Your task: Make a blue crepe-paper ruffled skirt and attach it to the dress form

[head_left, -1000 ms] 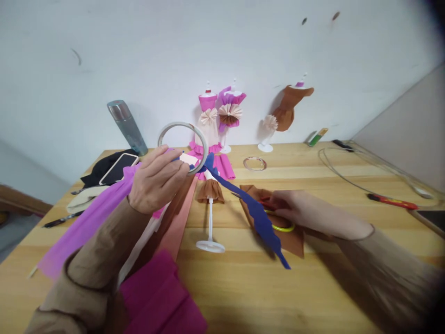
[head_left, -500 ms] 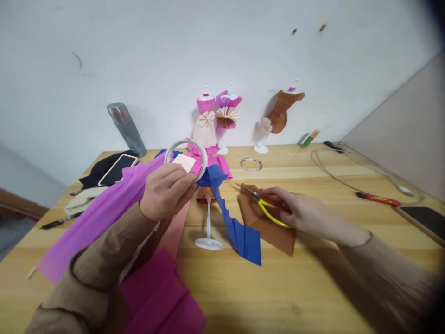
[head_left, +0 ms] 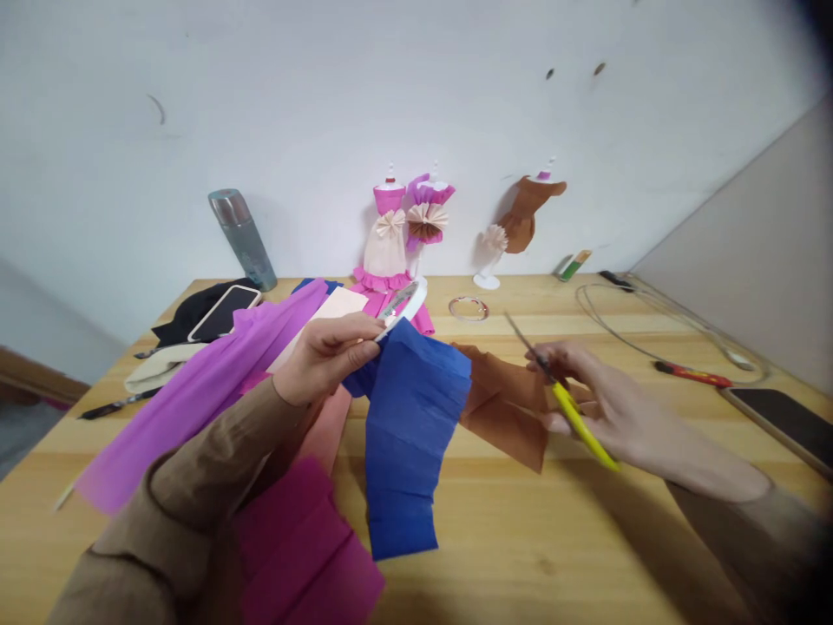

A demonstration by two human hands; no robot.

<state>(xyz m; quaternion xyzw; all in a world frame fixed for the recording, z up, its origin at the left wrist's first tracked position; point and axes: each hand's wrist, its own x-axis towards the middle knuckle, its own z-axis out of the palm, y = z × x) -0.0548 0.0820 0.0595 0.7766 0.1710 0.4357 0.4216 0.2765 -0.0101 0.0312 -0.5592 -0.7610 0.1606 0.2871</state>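
My left hand [head_left: 329,356] is closed on the top edge of a blue crepe paper sheet [head_left: 407,434] that hangs down in front of me, and a roll of tape [head_left: 403,305] sticks out past its fingers. My right hand [head_left: 605,408] grips yellow-handled scissors [head_left: 560,391], blades pointing up and left, lifted above a brown paper piece [head_left: 508,408] on the wooden table [head_left: 521,538]. The small mannequin stand seen before is hidden behind the blue sheet.
Purple [head_left: 195,391], salmon and magenta [head_left: 299,547] crepe sheets lie at the left. Dressed mini mannequins [head_left: 390,234] stand at the back wall, with a grey bottle [head_left: 240,239], a phone [head_left: 225,312], a tape ring [head_left: 467,306], a red-handled tool [head_left: 693,375] and a cable [head_left: 651,321].
The blue paper has turned from a narrow edge-on strip to a broad sheet facing me. My right hand picked the scissors up off the brown paper and raised them.
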